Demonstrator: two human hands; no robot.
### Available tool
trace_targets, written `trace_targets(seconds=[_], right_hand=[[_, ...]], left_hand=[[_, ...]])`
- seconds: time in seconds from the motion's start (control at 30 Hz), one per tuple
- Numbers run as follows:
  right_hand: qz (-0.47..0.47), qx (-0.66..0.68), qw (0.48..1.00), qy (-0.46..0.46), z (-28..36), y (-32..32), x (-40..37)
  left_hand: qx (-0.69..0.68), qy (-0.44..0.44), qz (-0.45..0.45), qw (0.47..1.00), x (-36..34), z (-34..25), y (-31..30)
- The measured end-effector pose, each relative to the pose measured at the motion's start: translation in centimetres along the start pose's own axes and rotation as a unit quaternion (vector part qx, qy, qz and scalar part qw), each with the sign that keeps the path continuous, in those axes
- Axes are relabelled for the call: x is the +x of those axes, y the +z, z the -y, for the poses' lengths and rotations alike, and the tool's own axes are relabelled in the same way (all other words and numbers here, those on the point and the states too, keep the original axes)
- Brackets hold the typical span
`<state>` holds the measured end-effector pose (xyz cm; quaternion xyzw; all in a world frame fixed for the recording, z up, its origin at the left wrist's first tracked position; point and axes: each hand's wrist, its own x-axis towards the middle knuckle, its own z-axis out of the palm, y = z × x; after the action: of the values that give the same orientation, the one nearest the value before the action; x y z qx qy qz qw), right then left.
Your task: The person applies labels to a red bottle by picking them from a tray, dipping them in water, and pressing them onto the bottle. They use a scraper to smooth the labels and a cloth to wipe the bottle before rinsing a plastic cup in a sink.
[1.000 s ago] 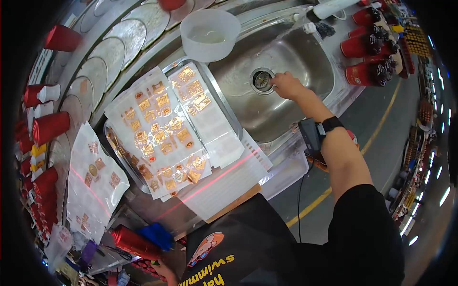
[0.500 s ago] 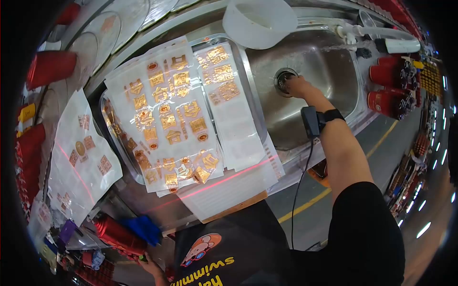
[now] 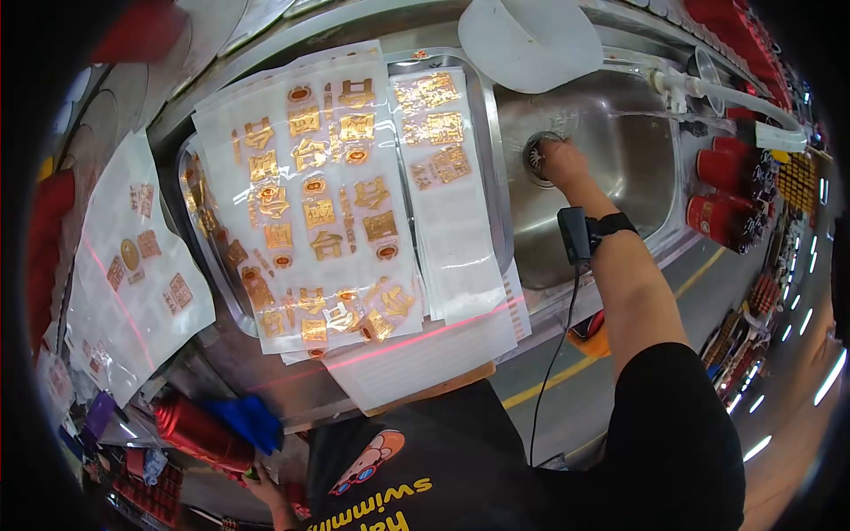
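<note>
My right hand (image 3: pixel 562 164) is down in the steel sink (image 3: pixel 611 124), its fingers curled at the rim of the drain strainer (image 3: pixel 537 159). The fingertips are partly hidden, so what they grip does not show. A black strap with a small device (image 3: pixel 576 235) sits around that wrist, and a cable runs down from it. At the lower left, my left hand (image 3: pixel 266 488) is against the end of a red cylindrical container (image 3: pixel 202 432). A small green piece (image 3: pixel 251 473) shows at its fingers. The left fingers are mostly hidden.
Left of the sink, a metal tray (image 3: pixel 242 316) bears printed clear sheets (image 3: pixel 341 274) with gold characters. Another printed sheet (image 3: pixel 146 292) lies farther left. A white bowl (image 3: pixel 531 49) overlaps the sink's far edge, near the faucet (image 3: pixel 677 86). Red containers (image 3: pixel 713 223) stand right of the sink.
The view has shifted, so sink and tray sit farther right. My right hand stays at the drain, now more to the strainer's right side. The white bowl appears tipped more. My left hand remains by the red container.
</note>
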<state>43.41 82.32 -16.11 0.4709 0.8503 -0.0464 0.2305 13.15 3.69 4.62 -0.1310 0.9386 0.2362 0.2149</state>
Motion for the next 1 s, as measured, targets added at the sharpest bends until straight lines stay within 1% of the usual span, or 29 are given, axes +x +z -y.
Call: trace_targets(seconds=[0.03, 0.13, 0.23, 0.33, 0.43, 0.53, 0.63, 0.67, 0.73, 0.77, 0.83, 0.93, 1.0], right_hand=[[0.000, -0.014, 1.000, 0.008, 0.1, 0.3, 0.2], [-0.027, -0.029, 0.999, -0.008, -0.3, 1.0, 0.3], [0.000, 0.000, 1.000, -0.019, -1.0, 0.5, 0.2], [-0.004, -0.003, 1.000, -0.012, -0.3, -0.5, -0.3], [-0.035, -0.048, 0.998, 0.004, 0.3, 0.7, 0.3], [-0.051, 0.008, 0.999, -0.007, -0.2, 0.9, 0.6], [-0.087, 0.106, 0.990, -0.029, -2.2, 1.3, 0.7], [-0.099, 0.138, 0.985, -0.035, -2.7, 1.4, 0.6], [-0.064, 0.149, 0.987, -0.003, -3.2, 1.2, 0.5], [-0.048, 0.155, 0.987, 0.013, -3.2, 1.1, 0.4], [-0.059, 0.143, 0.988, 0.020, -2.9, 1.4, 0.6], [-0.075, 0.122, 0.990, 0.014, -2.8, 2.3, 0.8], [-0.084, 0.101, 0.991, 0.008, -2.8, 3.1, 1.0]], left_hand=[[0.006, -0.009, 0.002, 1.000, 0.0, 0.3, -0.1], [0.032, 0.034, 0.017, 0.999, 1.0, 2.4, -0.4], [0.037, 0.020, 0.018, 0.999, 1.4, 3.5, -0.5], [0.023, 0.041, 0.014, 0.999, 2.1, 5.6, -0.3], [0.062, 0.042, 0.014, 0.997, 2.3, 5.8, -0.4], [0.062, -0.006, 0.026, 0.998, 1.7, 4.3, -0.9], [0.093, -0.009, 0.016, 0.995, 2.6, 7.4, -2.0], [0.086, 0.004, 0.016, 0.996, 2.6, 8.0, -1.9], [0.073, 0.029, 0.013, 0.997, 2.5, 8.9, -1.6], [0.081, 0.019, 0.015, 0.996, 2.1, 7.7, -1.1], [0.095, 0.000, 0.017, 0.995, 1.3, 5.1, 0.0], [-0.019, 0.055, -0.004, 0.998, 1.0, 4.8, 1.0], [-0.044, 0.032, -0.009, 0.998, 1.1, 5.8, 0.6]])
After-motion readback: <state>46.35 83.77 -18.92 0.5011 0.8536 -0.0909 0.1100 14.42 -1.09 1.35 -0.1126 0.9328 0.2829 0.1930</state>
